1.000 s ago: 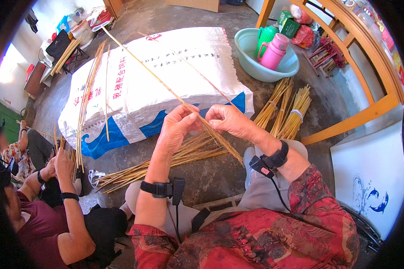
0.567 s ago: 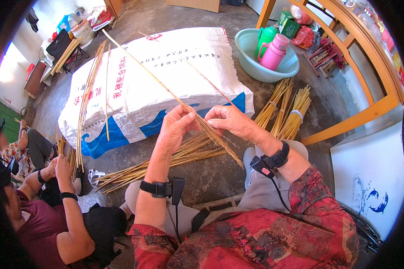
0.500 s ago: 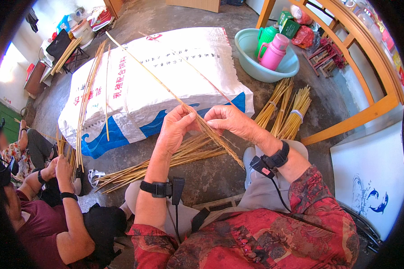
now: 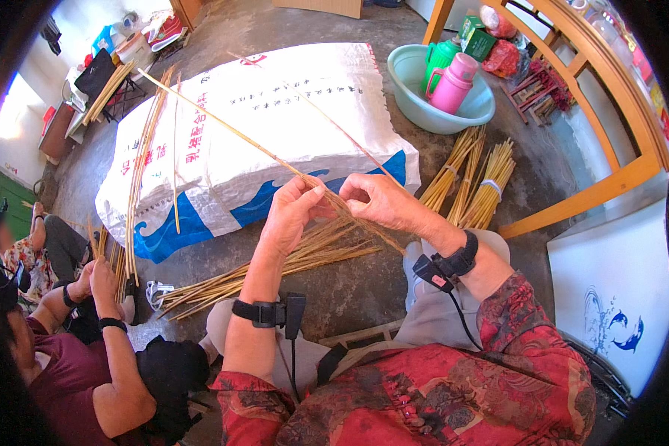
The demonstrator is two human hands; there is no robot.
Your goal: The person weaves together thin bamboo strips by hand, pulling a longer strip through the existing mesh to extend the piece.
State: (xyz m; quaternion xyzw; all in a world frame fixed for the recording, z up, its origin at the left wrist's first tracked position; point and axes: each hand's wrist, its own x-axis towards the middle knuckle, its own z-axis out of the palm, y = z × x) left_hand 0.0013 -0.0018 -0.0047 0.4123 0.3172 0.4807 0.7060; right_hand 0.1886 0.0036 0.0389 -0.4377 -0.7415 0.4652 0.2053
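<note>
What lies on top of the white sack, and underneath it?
Several long stalks at its left, a single stalk beside them, and a thin reddish stalk farther right. The held stalk passes over it. Whatever is under the sack is covered.

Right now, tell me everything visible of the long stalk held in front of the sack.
The stalk is long, thin and nearly straight, straw-yellow and dry-looking, like plant stem. Its bare far end points up and left above the white woven sack; contact there is unclear. The near end spreads into a browner, feathery head slanting down to the right. The left hand pinches it near that head; the right hand is beside it, its grip unclear.
</note>
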